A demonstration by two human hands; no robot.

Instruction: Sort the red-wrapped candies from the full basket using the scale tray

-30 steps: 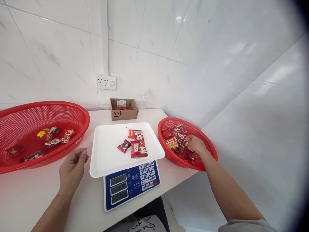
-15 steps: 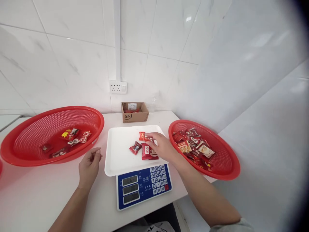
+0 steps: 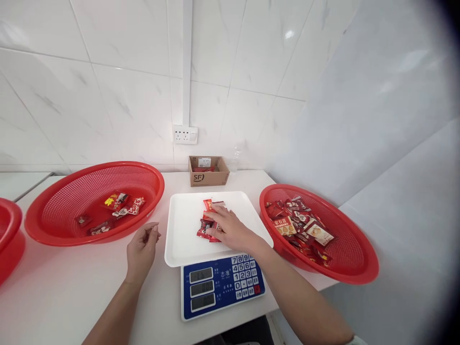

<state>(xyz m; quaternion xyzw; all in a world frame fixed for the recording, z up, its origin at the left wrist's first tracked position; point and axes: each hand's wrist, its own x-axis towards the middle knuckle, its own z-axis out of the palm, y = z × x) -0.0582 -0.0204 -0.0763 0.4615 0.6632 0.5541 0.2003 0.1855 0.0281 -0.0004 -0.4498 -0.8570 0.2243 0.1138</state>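
My right hand (image 3: pixel 230 228) lies over the red snack packets (image 3: pixel 207 218) on the white tray (image 3: pixel 187 239) of the blue scale (image 3: pixel 223 285). Its fingers curl down onto the packets and cover most of them. My left hand (image 3: pixel 141 250) rests on the white table just left of the tray, fingers loosely curled with thumb and fingertips together, holding nothing I can see. A red basket (image 3: pixel 355 258) with many red packets sits to the right of the scale. A larger red basket (image 3: pixel 53 215) on the left holds a few packets.
A small open cardboard box (image 3: pixel 208 171) stands at the wall behind the scale, beside a clear plastic bottle (image 3: pixel 235 160). A wall socket (image 3: pixel 185 134) is above it. Part of another red basket (image 3: pixel 9 230) shows at the far left edge. The table ends just right of the right basket.
My right hand left the right basket, crossed to the scale tray and now presses down on the packets there. My left hand stayed beside the tray. The view shifted.
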